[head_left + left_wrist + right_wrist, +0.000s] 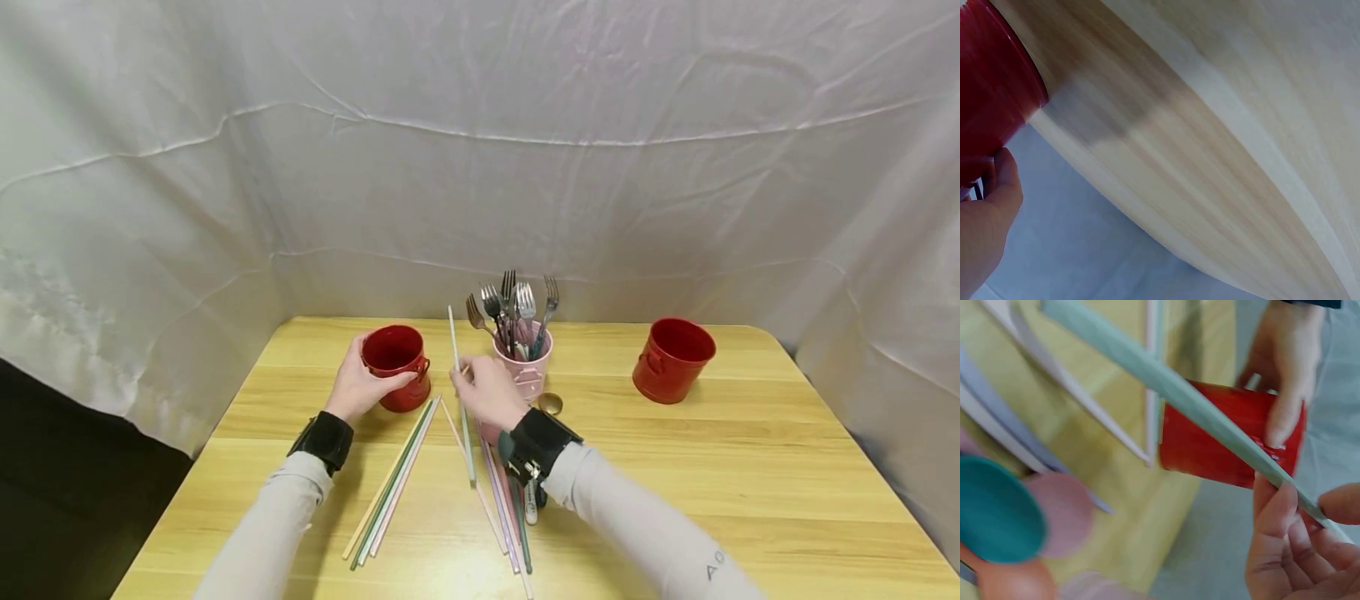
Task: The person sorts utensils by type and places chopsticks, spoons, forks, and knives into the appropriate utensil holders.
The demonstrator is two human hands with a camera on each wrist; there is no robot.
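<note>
My left hand (362,385) grips a small red metal bucket (407,398), thumb on the near side by its handle; the bucket stands upright on the table. In the left wrist view only the thumb side shows beside the red wall. My right hand (491,390) pinches a pale green chopstick (1197,415) between thumb and fingers, clear of the table. Its thicker end points toward me and its thin end reaches past the hand. Left of it lie several chopsticks (392,485) in a loose bundle. More chopsticks (498,492) lie partly under my right wrist.
Behind my right hand stands a pink bucket (529,382) full of forks (525,300). Another red bucket (667,375) is at the right. A gold spoon (551,403) lies near the pink bucket; teal (1000,509) and pink spoons (1063,512) sit below my right wrist.
</note>
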